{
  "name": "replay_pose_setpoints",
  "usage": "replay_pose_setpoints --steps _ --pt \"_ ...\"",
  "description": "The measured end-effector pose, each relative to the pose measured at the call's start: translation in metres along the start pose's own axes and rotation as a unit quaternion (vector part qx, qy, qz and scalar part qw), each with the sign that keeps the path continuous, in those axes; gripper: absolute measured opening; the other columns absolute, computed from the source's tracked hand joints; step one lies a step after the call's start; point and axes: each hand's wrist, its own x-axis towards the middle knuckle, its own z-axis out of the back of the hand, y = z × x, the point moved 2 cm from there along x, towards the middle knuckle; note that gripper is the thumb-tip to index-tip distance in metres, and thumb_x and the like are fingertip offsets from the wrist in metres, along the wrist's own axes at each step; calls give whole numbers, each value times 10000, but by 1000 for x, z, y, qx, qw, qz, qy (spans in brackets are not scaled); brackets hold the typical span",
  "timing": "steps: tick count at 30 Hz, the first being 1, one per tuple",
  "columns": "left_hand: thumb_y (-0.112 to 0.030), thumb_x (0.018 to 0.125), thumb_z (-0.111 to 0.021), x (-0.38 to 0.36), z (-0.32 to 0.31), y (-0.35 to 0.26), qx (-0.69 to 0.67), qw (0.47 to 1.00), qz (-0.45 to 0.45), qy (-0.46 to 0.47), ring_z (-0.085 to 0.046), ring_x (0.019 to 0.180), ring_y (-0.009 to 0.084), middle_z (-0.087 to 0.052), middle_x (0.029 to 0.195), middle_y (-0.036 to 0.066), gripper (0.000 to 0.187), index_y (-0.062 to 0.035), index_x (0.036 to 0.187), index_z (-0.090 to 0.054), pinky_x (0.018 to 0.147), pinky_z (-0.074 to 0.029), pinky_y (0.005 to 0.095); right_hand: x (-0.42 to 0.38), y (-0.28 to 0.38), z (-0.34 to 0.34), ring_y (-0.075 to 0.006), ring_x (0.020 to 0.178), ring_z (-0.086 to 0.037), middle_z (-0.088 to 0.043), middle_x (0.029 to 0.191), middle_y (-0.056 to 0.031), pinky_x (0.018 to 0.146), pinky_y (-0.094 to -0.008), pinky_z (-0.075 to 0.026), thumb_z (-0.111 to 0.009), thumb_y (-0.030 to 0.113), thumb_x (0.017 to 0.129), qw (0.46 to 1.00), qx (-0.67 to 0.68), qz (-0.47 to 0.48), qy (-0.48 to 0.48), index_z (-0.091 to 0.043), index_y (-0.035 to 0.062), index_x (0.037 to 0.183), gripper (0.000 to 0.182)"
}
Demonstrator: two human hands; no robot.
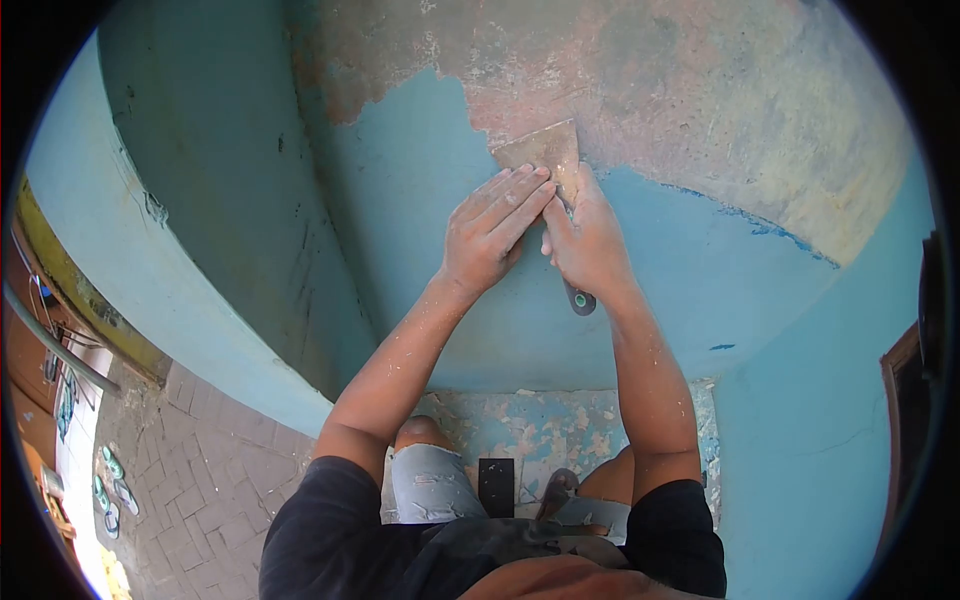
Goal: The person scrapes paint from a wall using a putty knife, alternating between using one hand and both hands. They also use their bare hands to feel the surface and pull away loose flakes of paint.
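A wide metal scraper (545, 152) lies flat against a blue painted wall (420, 200), its blade at the edge where blue paint meets bare, stripped plaster (700, 100). My right hand (590, 240) is closed around the scraper's dark handle, whose end (581, 299) sticks out below the fist. My left hand (492, 230) rests with fingers stretched out, its fingertips pressing on the lower part of the blade.
Paint flakes litter the ledge (540, 425) below, where my knees and a dark flat object (496, 485) are. A curved blue wall (200, 200) stands at left, above a brick-paved floor (200, 470) with sandals (112, 480).
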Motion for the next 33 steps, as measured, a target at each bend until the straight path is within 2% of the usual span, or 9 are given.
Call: replay_pose_setpoints --steps 4,6,11,13,19,21,24,26,33 --pt "-74 787 -757 2 -7 2 -3 1000 1 -4 -696 1200 272 -726 1301 81 448 -98 1234 -736 1058 -547 422 1 -12 -2 -216 587 -669 -675 813 -155 554 -368 -525 -554 169 1034 999 54 -6 -3 -461 -20 1153 242" --pt "-79 837 -759 3 -8 5 -6 1000 -13 0 -708 1188 294 -744 1261 104 348 -70 1184 -755 1033 -560 430 2 -14 -2 -189 583 -654 -674 824 -134 536 -346 -516 -554 165 1033 997 68 -22 7 -466 -13 1172 242" --pt "-132 848 -742 -3 -7 6 8 1000 -17 1 -704 1195 269 -740 1277 71 337 -106 1184 -760 1042 -552 413 -6 -19 -3 -122 577 -600 -647 813 -76 494 -271 -486 -500 136 1059 955 275 -53 101 -464 31 1224 198" --pt "-144 855 -721 -6 -10 6 14 1000 -13 -4 -701 1197 246 -732 1298 46 349 -131 1202 -756 1055 -543 399 -7 -17 -4 -113 564 -579 -630 796 -65 489 -270 -478 -488 139 1067 966 236 -54 91 -461 39 1227 191" --pt "-139 836 -754 -4 -15 6 17 999 -3 -29 -696 1210 259 -735 1290 59 359 -109 1193 -756 1053 -541 406 -4 -10 -1 -92 536 -524 -590 762 -36 477 -269 -456 -477 149 1079 983 155 -58 76 -456 50 1223 177" --pt "-109 829 -776 -2 -16 6 -3 999 7 -37 -716 1175 291 -757 1234 92 319 -77 1146 -774 1032 -554 435 -4 -11 -3 -91 534 -521 -590 760 -34 477 -270 -455 -475 152 1081 985 144 -57 71 -454 48 1211 168" --pt "-109 831 -778 -1 -16 7 -3 999 11 -35 -724 1157 287 -763 1216 88 297 -75 1126 -780 1032 -556 436 -5 -15 -8 -73 517 -481 -571 763 -25 461 -246 -434 -453 196 1101 985 143 -72 64 -462 73 1308 241" --pt "-117 823 -780 -2 -16 8 3 999 5 -35 -720 1164 273 -759 1229 80 316 -85 1137 -777 1036 -554 427 -5 -11 -8 -95 508 -516 -574 739 -38 452 -275 -444 -460 165 1091 986 141 -68 52 -424 55 1104 116" --pt "-120 824 -771 -2 -20 8 12 998 21 -59 -727 1150 269 -763 1224 75 314 -96 1137 -783 1019 -562 421 -2 -7 -7 -94 492 -514 -564 728 -30 436 -273 -434 -456 161 1092 987 137 -60 57 -420 50 1106 117"
